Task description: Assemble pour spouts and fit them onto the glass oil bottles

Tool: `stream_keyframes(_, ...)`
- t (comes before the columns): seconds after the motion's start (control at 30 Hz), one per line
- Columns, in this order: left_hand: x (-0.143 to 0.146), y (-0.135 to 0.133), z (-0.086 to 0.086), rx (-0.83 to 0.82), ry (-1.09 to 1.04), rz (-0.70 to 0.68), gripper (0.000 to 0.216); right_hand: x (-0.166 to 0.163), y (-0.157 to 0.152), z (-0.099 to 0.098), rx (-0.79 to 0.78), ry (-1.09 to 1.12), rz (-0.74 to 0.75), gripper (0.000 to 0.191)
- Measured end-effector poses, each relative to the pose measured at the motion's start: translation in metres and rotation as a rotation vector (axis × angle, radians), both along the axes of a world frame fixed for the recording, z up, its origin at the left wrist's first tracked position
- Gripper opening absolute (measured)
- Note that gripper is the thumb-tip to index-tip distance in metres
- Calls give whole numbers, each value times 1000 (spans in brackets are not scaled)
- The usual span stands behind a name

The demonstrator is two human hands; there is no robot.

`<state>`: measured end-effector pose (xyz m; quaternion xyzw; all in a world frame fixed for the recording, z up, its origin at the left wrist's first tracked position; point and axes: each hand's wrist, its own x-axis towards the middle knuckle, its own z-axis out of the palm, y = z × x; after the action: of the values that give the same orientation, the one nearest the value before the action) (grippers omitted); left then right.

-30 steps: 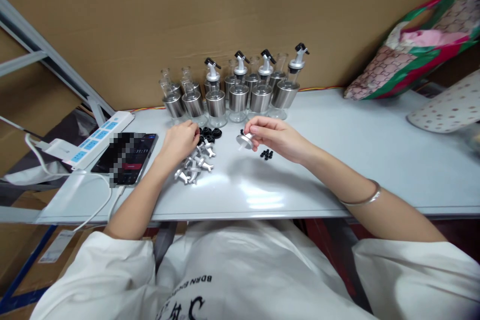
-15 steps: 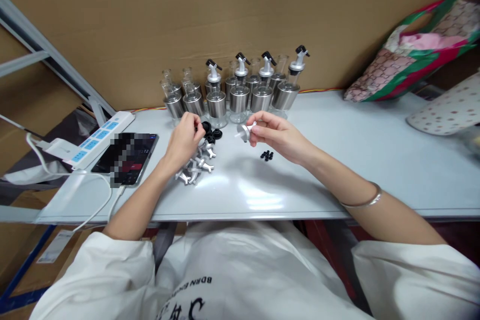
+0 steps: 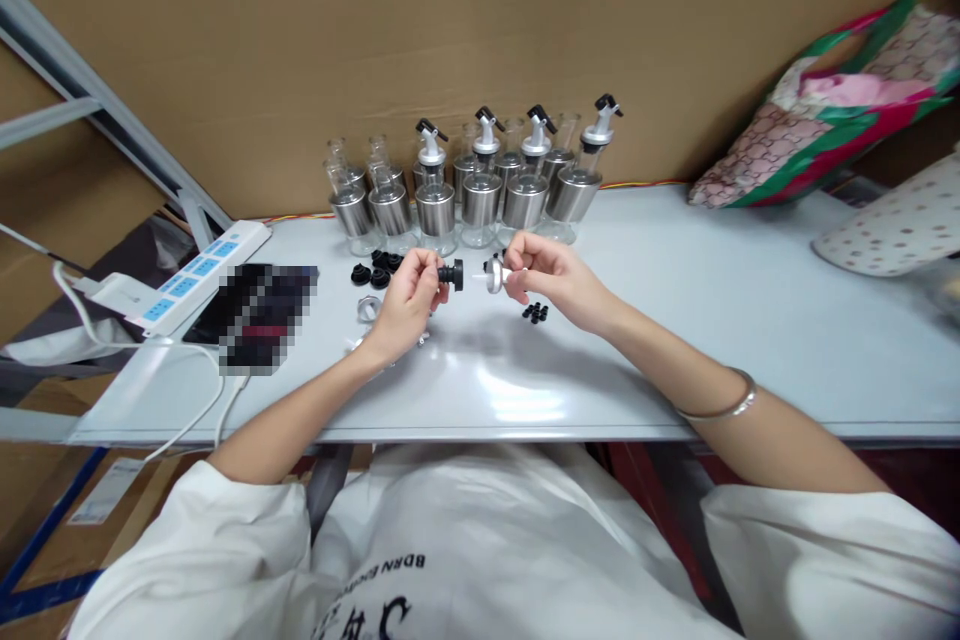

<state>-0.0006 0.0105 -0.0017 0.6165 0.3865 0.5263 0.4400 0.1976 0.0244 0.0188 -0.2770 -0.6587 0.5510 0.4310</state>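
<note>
My left hand (image 3: 411,302) is closed on a black ribbed stopper (image 3: 453,274), its wide end facing right. Opposite it, my right hand (image 3: 553,278) pinches a silver pourer spout (image 3: 495,275) with a thin pale tube pointing left. A small gap separates stopper and spout. Several black stoppers (image 3: 380,276) lie on the table just beyond my left hand. Silver spout pieces (image 3: 368,308) are partly hidden beneath my left hand and wrist. A little pile of small black caps (image 3: 535,312) sits below my right hand.
Glass bottles with steel sleeves (image 3: 436,210) stand in rows at the back, some topped with black-levered pourers (image 3: 538,130). At left are a power strip (image 3: 206,270) and a phone (image 3: 259,320) with a cable. A patterned bag (image 3: 780,135) leans at the back right.
My left hand has come away from the stopper pile toward the right, now with a black stopper in its fingers. My right hand still holds the spout, nearly in place.
</note>
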Motion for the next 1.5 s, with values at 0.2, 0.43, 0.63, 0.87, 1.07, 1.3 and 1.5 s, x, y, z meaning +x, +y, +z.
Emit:
stream_keyframes(0.2, 4, -5, 1, 5, -41, -51, 38, -2, 0, -4, -20, -3, 32, 17)
stream_keyframes(0.43, 6, -10, 5, -36, -70, -89, 40, -1, 0, -7, -43, -2, 118, 20)
stream_keyframes(0.63, 6, -10, 5, -58, -110, -122, 41, -2, -1, -10, -33, 16, 130, 26)
stream_keyframes(0.87, 3, -13, 8, -237, -21, -275, 29, -2, 0, -10, 4, 16, 71, 34)
stream_keyframes(1.07, 2, -11, 10, -277, -107, -323, 30, 0, 3, -9, 0, 64, 28, 32)
stream_keyframes(1.3, -2, -7, 3, -320, -159, -390, 47, 1, 4, -11, -36, 52, 84, 34)
stream_keyframes(1.5, -3, -8, 3, -349, -156, -476, 59, 2, 2, -12, -48, 65, 129, 34)
